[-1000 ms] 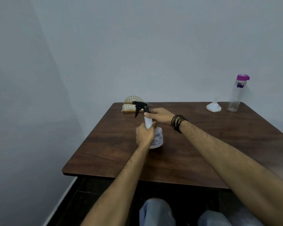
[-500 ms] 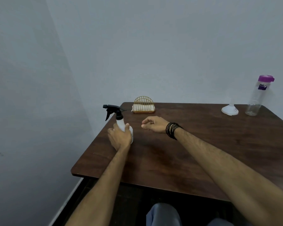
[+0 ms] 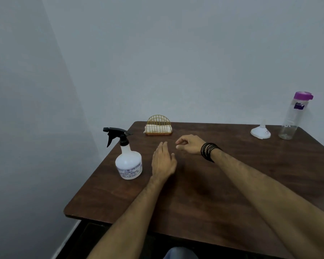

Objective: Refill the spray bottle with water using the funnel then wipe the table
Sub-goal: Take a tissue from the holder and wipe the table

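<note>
1. Plain grey walls meet in a corner behind a dark wooden table, whose top fills the lower right of the view.
2. On the table's left part stands the sprayer, upright, white and translucent, with a black trigger head whose nozzle points to 9 o'clock and a printed label on its lower body.
3. Just beside it, at its 3 o'clock, is the left hand: fingers straight and close together, palm down over the wood, holding nothing. A narrow strip of tabletop shows between hand and sprayer, so they are apart.
4. At 1 o'clock from the left hand is the right hand, loosely curled, thumb and fingertips near each other but pinching nothing. It is well apart from the sprayer. Black bands circle that wrist.
5. Near the far edge, at 12 o'clock from the left hand, sits a gold wire rack with a pale folded cloth inside.
6. By the far right corner, a white funnel rests wide mouth down, spout up.
7. Just beside the funnel, at its 3 o'clock, stands a clear bottle with a purple cap, upright.
</note>
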### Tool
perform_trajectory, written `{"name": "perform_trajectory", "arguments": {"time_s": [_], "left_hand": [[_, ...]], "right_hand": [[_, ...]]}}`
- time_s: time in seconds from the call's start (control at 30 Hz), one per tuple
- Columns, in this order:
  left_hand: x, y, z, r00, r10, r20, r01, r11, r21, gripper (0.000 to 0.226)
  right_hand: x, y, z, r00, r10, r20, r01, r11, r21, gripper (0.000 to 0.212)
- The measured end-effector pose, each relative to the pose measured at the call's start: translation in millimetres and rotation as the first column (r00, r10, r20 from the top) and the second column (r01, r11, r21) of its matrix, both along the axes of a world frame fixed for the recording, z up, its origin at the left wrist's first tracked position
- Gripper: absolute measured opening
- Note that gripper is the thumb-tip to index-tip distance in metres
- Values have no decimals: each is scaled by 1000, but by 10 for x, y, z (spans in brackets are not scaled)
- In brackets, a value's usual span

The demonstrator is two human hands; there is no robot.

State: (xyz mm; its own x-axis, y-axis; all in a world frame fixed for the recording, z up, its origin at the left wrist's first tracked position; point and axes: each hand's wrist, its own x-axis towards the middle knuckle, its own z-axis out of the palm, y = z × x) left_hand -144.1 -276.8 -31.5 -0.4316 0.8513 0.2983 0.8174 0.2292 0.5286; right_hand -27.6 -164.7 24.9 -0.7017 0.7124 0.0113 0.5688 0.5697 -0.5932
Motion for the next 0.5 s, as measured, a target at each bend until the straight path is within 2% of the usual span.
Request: {"name": "perform_trajectory", "arguments": {"time_s": [0.1,0.2,0.3,0.5], "left_hand": [[-204,278,-29,1000,0,-9,-3,965,-261,69],[-306,507,-87,997,12,-78,-41,921,-387,74],[-317,644,-160,986,44,-162,-109,898,-426,78],[-351,713,-235,984,55,-168,-122,900,-418,80]], "right_hand": [[95,289,-14,999,-42,-20,43,999,16,28],[62,558,-11,997,-74,-37,75,997,29,27],[-99,807,-12,994,-89,-57,91,995,44,26],[-624,1259,-54,987,-119,-111,128,989,78,23]]}}
